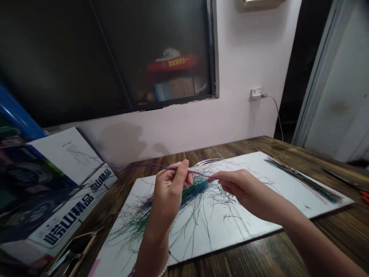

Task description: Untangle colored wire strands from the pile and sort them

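Note:
My left hand (171,184) is closed, its thumb pressing several thin purple wires (145,166) against the fingers. The wires run out to the left of that hand and across to my right hand (236,186), which pinches their other end between thumb and forefinger. Both hands are raised over a white board (253,215). Beneath and beside my left hand lies a loose, tangled pile of thin blue, green and purple wires (187,198), partly hidden by the hand and forearm.
A straighter bundle of coloured wires (305,181) rests on the board's right side. Scissors with red handles (364,196) lie at the right on the wooden table (239,257). Printed cardboard boxes (72,215) stand at the left. A cable (276,104) hangs from the wall socket.

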{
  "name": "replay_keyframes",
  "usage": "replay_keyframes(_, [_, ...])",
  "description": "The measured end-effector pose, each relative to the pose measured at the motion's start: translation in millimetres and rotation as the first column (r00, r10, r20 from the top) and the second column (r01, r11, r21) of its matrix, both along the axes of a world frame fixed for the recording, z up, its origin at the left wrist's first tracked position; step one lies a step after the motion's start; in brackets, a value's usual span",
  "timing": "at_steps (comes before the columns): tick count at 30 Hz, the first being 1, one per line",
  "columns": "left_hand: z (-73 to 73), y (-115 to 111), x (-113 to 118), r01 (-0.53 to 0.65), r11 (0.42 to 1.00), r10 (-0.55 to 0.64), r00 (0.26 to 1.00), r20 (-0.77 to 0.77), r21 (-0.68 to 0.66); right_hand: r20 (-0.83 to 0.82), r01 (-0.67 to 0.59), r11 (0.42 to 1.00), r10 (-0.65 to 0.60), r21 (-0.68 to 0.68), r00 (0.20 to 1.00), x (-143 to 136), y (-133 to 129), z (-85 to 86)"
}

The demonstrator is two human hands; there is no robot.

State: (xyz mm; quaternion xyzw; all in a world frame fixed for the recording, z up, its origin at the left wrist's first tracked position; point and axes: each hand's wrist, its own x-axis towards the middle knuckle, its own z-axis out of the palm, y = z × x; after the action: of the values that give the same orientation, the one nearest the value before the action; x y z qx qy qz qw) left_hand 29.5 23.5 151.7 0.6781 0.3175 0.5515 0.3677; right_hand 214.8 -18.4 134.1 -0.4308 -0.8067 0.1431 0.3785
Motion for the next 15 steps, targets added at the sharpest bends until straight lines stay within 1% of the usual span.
replay_keyframes(3, [0.0,-1,-1,0.013,1.000,-0.013,1.000,-0.011,0.002,0.032,0.016,1.000,-0.016,-0.009,0.999,-1,1,-1.4])
replay_keyframes(5, [0.5,-1,-3,0.011,1.000,-0.011,1.000,-0.021,0.017,0.048,0.012,1.000,-0.013,0.010,0.999,0,1,-1.9])
replay_keyframes(7, [1.6,0,-4,0.015,0.999,-0.014,1.000,-0.017,0.031,0.077,0.008,0.999,-0.011,0.033,0.997,4,0,-1.4])
replay_keyframes(9, [3.3,0,-7,0.025,0.999,-0.025,1.000,0.011,0.038,0.095,0.034,0.999,-0.035,0.011,0.995,11,0,0.3])
replay_keyframes(12, [6.0,1,-10,0.022,0.999,-0.025,0.995,0.099,0.023,0.071,0.107,0.988,-0.099,-0.112,0.993,33,5,4.0])
replay_keyframes(14, [7.4,2,-11,0.013,1.000,-0.012,0.982,0.190,0.001,0.048,0.153,0.975,-0.147,-0.159,0.988,60,11,1.9])
replay_keyframes(15, [7.8,2,-11,0.010,1.000,-0.008,0.970,0.245,-0.009,0.038,0.195,0.965,-0.191,-0.176,0.981,78,13,-3.0])
